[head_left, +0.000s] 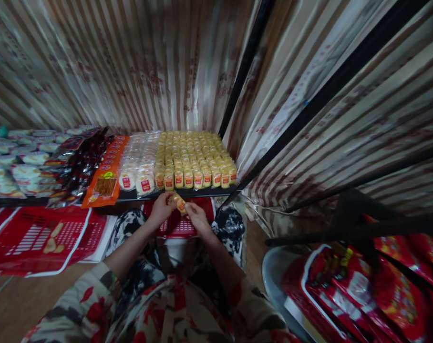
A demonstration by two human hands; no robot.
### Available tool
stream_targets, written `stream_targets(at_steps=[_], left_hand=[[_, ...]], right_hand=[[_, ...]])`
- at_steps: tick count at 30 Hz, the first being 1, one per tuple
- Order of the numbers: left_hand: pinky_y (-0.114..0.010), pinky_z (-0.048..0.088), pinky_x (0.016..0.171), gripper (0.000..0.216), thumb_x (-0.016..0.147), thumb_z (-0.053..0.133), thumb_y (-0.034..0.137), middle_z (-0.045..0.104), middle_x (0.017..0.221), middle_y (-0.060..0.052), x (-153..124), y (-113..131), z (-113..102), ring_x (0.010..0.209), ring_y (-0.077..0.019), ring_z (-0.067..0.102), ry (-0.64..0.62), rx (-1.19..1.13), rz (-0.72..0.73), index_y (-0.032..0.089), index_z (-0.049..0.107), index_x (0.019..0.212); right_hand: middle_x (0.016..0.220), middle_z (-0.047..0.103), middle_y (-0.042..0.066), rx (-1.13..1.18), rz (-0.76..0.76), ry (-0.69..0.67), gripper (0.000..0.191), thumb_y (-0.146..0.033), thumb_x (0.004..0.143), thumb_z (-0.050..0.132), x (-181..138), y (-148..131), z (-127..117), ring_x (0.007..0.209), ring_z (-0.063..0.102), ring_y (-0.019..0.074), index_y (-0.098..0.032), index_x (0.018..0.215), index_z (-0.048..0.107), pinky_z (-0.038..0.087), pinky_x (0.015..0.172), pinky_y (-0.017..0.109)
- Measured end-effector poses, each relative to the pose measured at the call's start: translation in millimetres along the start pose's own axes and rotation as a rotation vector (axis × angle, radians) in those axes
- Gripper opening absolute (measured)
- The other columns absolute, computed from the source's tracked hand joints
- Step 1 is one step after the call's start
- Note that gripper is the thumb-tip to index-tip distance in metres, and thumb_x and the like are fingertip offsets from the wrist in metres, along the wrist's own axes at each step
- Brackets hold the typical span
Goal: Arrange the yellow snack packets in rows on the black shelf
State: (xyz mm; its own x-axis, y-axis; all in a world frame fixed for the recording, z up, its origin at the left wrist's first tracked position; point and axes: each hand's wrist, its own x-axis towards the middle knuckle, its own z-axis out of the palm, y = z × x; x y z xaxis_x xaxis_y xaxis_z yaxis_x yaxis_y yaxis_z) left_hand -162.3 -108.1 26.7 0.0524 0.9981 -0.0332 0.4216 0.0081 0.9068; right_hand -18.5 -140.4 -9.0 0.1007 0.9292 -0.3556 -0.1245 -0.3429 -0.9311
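Between my two hands is a small yellow wrapped snack [180, 204] with an orange-red label. My left hand [163, 207] pinches its left end, and my right hand [198, 217] grips its lower right end. Both hands are in front of the shelf edge, above a red basket [177, 228] between my knees. Just beyond them, rows of similar yellow wrapped snacks [193, 164] stand on the dark shelf [180, 194]. White round packets [139, 164] with red labels lie left of those rows.
An orange packet [107, 174], dark red packets [84, 164] and white packets [26, 162] fill the shelf's left part. Below stands another red basket [41, 238] with a few yellowish pieces. Black poles [291, 138] slant at right, above red packages [366, 286] in a bin. Striped sheeting hangs behind.
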Motion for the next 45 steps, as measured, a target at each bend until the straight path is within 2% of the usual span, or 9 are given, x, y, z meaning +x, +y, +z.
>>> stream_targets(at_steps=[4, 9, 15, 20, 24, 30, 33, 38, 45], left_hand=[[-0.034, 0.048, 0.083, 0.033, 0.075, 0.053, 0.017, 0.063, 0.102, -0.009, 15.3, 9.9, -2.3, 0.086, -0.0183, 0.059, 0.034, 0.172, 0.106, 0.012, 0.06, 0.107], [-0.035, 0.043, 0.093, 0.033, 0.078, 0.05, 0.017, 0.06, 0.107, -0.01, 26.8, 21.4, -0.3, 0.101, -0.0204, 0.056, 0.108, 0.292, 0.245, 0.013, 0.059, 0.11], [-0.035, 0.046, 0.089, 0.04, 0.08, 0.048, 0.016, 0.053, 0.108, -0.01, 31.6, 26.6, 6.3, 0.099, -0.021, 0.054, 0.168, 0.428, 0.314, 0.016, 0.054, 0.119], [-0.035, 0.048, 0.086, 0.039, 0.08, 0.047, 0.014, 0.046, 0.106, -0.01, 35.4, 26.1, 10.3, 0.097, -0.021, 0.053, 0.218, 0.499, 0.35, 0.015, 0.054, 0.119], [-0.035, 0.05, 0.081, 0.041, 0.081, 0.046, 0.014, 0.043, 0.104, -0.01, 39.9, 23.6, 15.0, 0.092, -0.0198, 0.053, 0.218, 0.51, 0.378, 0.015, 0.05, 0.121], [-0.035, 0.051, 0.078, 0.045, 0.082, 0.044, 0.014, 0.041, 0.109, -0.011, 40.3, 21.3, 19.6, 0.093, -0.0204, 0.054, 0.193, 0.532, 0.374, 0.016, 0.044, 0.127], [-0.035, 0.051, 0.079, 0.048, 0.082, 0.043, 0.013, 0.041, 0.112, -0.013, 40.2, 20.2, 20.0, 0.094, -0.0209, 0.055, 0.181, 0.538, 0.352, 0.015, 0.04, 0.13], [-0.035, 0.05, 0.081, 0.048, 0.083, 0.041, 0.013, 0.041, 0.112, -0.012, 41.0, 17.3, 20.0, 0.099, -0.0214, 0.054, 0.192, 0.511, 0.359, 0.016, 0.039, 0.13], [-0.034, 0.052, 0.076, 0.041, 0.085, 0.04, 0.018, 0.044, 0.112, -0.013, 28.1, -0.7, 16.1, 0.103, -0.0236, 0.053, 0.338, 0.553, 0.304, 0.017, 0.043, 0.126]], right_hand=[[0.088, 0.067, 0.003, -0.156, -0.187, 0.025, 0.028, -0.034, 0.077, 0.058, 6.7, -5.8, 2.5, 0.074, 0.062, 0.0133, -0.019, 0.101, 0.061, 0.049, 0.069, 0.024], [0.082, 0.063, 0.001, -0.441, -0.309, 0.163, 0.027, -0.037, 0.076, 0.059, 22.6, -17.9, 4.6, 0.065, 0.058, 0.0122, -0.02, 0.096, 0.064, 0.047, 0.066, 0.024], [0.083, 0.061, 0.001, -0.398, -0.369, 0.168, 0.019, -0.029, 0.079, 0.054, 40.5, -18.8, 18.1, 0.068, 0.059, 0.0127, -0.018, 0.093, 0.058, 0.048, 0.068, 0.024], [0.082, 0.06, 0.003, -0.399, -0.362, 0.257, 0.018, -0.026, 0.077, 0.054, 45.3, -15.2, 24.7, 0.072, 0.059, 0.0152, -0.019, 0.093, 0.05, 0.05, 0.07, 0.028], [0.08, 0.057, 0.003, -0.402, -0.416, 0.302, 0.011, -0.024, 0.077, 0.052, 46.3, -15.2, 25.1, 0.069, 0.058, 0.0157, -0.019, 0.085, 0.047, 0.05, 0.069, 0.03], [0.091, 0.049, 0.007, -0.457, -0.542, 0.374, 0.005, -0.024, 0.08, 0.046, 41.2, -16.4, 25.0, 0.071, 0.053, 0.0154, -0.019, 0.081, 0.048, 0.051, 0.065, 0.03], [0.09, 0.048, 0.007, -0.525, -0.604, 0.354, 0.01, -0.022, 0.083, 0.042, 36.2, -19.5, 25.7, 0.072, 0.053, 0.0159, -0.018, 0.086, 0.051, 0.049, 0.072, 0.032], [0.09, 0.052, 0.007, -0.622, -0.688, 0.233, 0.025, -0.016, 0.085, 0.035, 33.9, -23.6, 29.6, 0.077, 0.054, 0.0164, -0.018, 0.099, 0.056, 0.047, 0.079, 0.031], [0.101, 0.053, 0.012, -0.703, -0.706, 0.222, 0.031, -0.018, 0.088, 0.032, 38.1, -19.2, 32.7, 0.09, 0.055, 0.02, -0.016, 0.111, 0.054, 0.047, 0.083, 0.034]])
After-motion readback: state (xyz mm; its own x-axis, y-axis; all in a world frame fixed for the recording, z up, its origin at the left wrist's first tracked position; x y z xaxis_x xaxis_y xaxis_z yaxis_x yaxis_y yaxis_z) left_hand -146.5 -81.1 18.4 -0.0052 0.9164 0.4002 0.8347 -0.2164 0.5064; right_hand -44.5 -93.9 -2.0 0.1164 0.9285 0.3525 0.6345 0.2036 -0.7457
